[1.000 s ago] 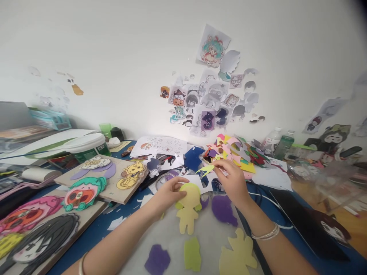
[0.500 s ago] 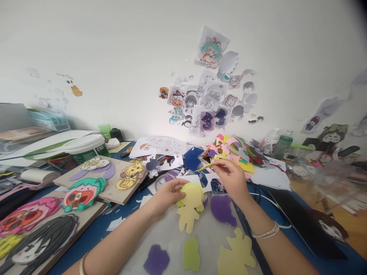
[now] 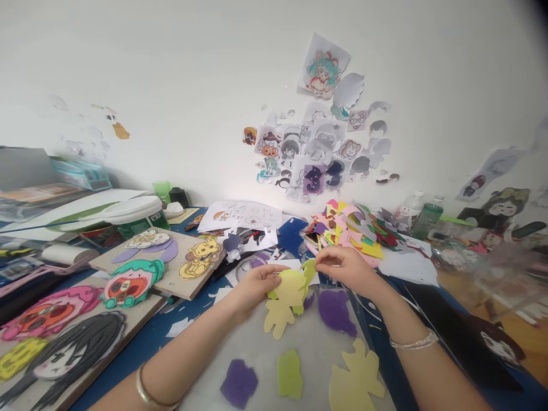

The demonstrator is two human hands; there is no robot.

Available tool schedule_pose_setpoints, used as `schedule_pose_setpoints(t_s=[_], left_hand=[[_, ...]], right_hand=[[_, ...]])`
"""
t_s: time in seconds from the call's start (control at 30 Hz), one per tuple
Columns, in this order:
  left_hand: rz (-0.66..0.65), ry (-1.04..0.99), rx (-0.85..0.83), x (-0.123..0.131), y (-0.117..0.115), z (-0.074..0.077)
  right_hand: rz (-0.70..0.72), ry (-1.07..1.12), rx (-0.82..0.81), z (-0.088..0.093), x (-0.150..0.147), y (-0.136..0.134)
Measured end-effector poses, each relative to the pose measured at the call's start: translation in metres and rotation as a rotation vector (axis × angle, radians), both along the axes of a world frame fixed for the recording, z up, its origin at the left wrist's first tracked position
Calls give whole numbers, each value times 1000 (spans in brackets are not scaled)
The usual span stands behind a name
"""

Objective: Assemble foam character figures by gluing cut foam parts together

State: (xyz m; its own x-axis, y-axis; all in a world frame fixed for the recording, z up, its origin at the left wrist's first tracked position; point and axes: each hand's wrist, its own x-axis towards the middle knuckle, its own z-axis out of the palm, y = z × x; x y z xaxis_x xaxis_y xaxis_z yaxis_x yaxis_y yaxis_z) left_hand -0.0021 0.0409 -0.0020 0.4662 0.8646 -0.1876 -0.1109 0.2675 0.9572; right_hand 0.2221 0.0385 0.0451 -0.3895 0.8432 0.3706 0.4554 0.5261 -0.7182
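Note:
My left hand (image 3: 262, 283) pinches the head of a pale yellow figure-shaped cutout (image 3: 279, 317), and lime-green material shows around the head's edge. Between the fingertips of my right hand (image 3: 345, 267) is a lime-green cutout piece (image 3: 309, 270), held upright at the right side of the figure's head. Whether the two touch I cannot tell. Below them, on a greyish sheet (image 3: 265, 359), lie a purple cutout (image 3: 336, 311), another purple cutout (image 3: 240, 383), a green cutout (image 3: 290, 374) and a second pale yellow cutout (image 3: 357, 379).
Boards (image 3: 180, 288) with finished character cutouts stand to the left, near a white-lidded tub (image 3: 132, 208). Behind my hands are a pile of coloured scraps (image 3: 342, 222) and a tape roll (image 3: 250, 265). Bottles (image 3: 428, 217) and a black panel (image 3: 462, 331) sit to the right.
My right hand has brought the green piece down and turned it from nearly flat to upright beside the figure's head. The figure in my left hand has tilted, its legs swinging left.

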Motion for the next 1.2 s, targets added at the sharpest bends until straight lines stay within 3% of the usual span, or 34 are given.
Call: schedule_pose_setpoints(t_s=[0.2, 0.43, 0.7, 0.93, 1.2], left_hand=[[-33, 36, 11, 2, -1, -2], [-2, -12, -41, 5, -3, 0], [29, -75, -85, 5, -2, -3], [33, -88, -91, 7, -1, -3], [19, -91, -82, 6, -3, -5]], right_hand=[[130, -327, -34, 20, -8, -6], [138, -540, -69, 26, -26, 3], [133, -609, -4, 24, -36, 17], [130, -730, -107, 29, -41, 19], [100, -765, -80, 31, -47, 16]])
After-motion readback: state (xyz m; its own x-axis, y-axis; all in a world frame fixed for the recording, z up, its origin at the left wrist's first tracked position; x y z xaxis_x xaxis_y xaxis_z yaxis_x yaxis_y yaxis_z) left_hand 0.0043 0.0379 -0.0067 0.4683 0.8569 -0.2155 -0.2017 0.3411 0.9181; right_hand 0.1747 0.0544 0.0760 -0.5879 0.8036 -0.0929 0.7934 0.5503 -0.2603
